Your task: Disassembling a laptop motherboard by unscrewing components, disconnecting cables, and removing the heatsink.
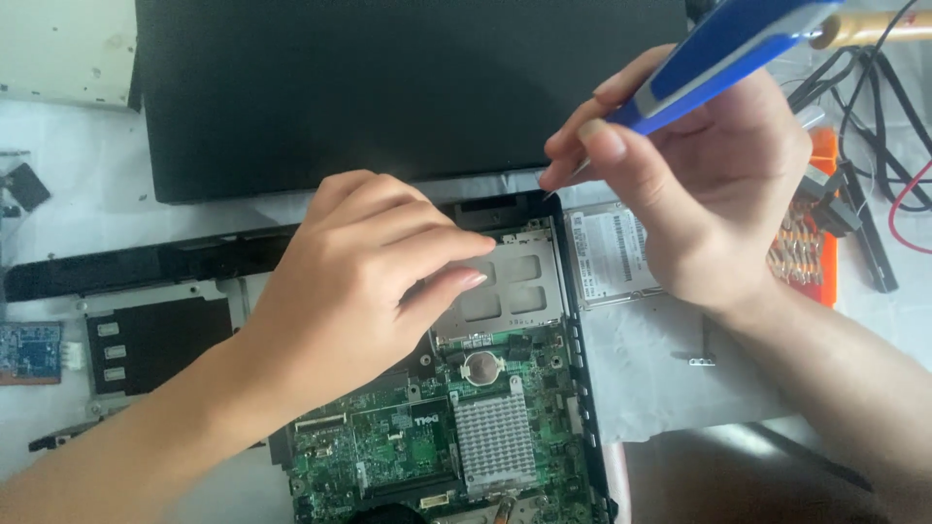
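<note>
While the left hand (364,277) lies flat over an opened laptop chassis (573,388), its fingers pressed together and their tips resting on the metal card-slot cage (519,281), the right hand (709,184) pinches a blue-handled screwdriver (718,53) between thumb and fingers, tip down at the chassis's upper right corner. Below the cage sit a green circuit board (388,456), a coin cell (481,366) and a ribbed silver heatsink (495,442). A black panel (388,87) fills the top of the white work surface (641,378), its lower edge just above the chassis. Just beside the chassis's right edge lies a silver drive (612,254), partly under the right hand; beyond it, an orange bit holder (811,252) and a tangle of black cables (874,87). Left of the left hand, a black bracket plate (155,335) and a small blue circuit card (29,351) lie well apart from the board. Bare surface shows mainly right of the chassis, beneath the right wrist.
</note>
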